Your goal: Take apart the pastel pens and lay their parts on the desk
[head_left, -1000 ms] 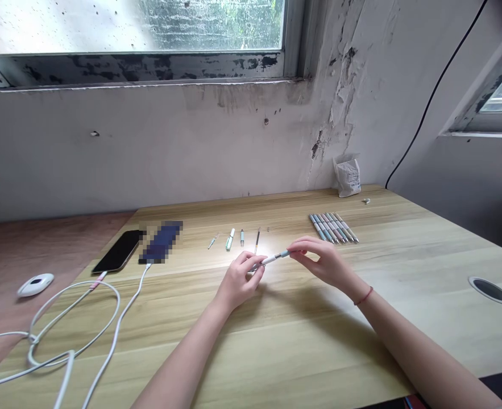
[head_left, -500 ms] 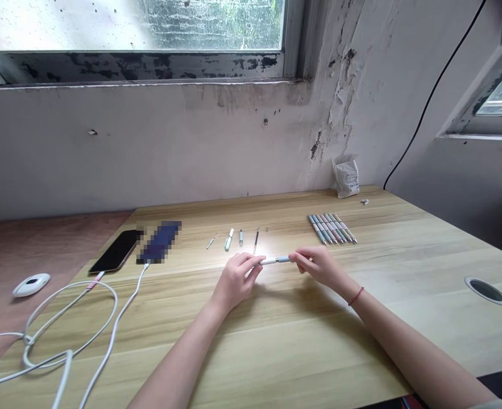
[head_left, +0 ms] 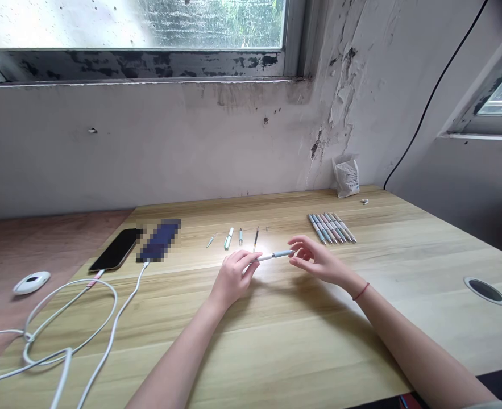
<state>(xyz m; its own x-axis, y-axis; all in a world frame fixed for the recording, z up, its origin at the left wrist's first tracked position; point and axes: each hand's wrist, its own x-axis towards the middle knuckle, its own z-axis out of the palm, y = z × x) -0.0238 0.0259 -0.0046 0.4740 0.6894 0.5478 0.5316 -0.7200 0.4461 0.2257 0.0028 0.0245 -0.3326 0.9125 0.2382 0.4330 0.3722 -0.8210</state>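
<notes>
My left hand (head_left: 234,276) pinches the white end of a white and blue pen (head_left: 275,255), which points right and slightly up above the table. At the pen's blue tip, my right hand (head_left: 312,260) has its thumb and fingers apart, the fingertips beside the tip. Beyond the hands lie pen parts: a thin refill (head_left: 256,239), a short blue barrel piece (head_left: 240,236), a white and green piece (head_left: 228,238), a slim small piece (head_left: 211,240) and a tiny spring-like piece (head_left: 266,229). A row of several pens (head_left: 331,228) lies farther right.
On the left of the wooden table (head_left: 302,352) are a black phone (head_left: 116,250), a blurred blue phone (head_left: 160,241) and white cables (head_left: 116,324). A white device (head_left: 31,282) rests at far left. A plastic packet (head_left: 346,176) stands against the wall. A round grommet (head_left: 486,290) is at right.
My right hand has loosened its pinch on the blue end, and its fingers have spread. The pen's right end has risen a little, showing its tip. My left hand still grips the pen.
</notes>
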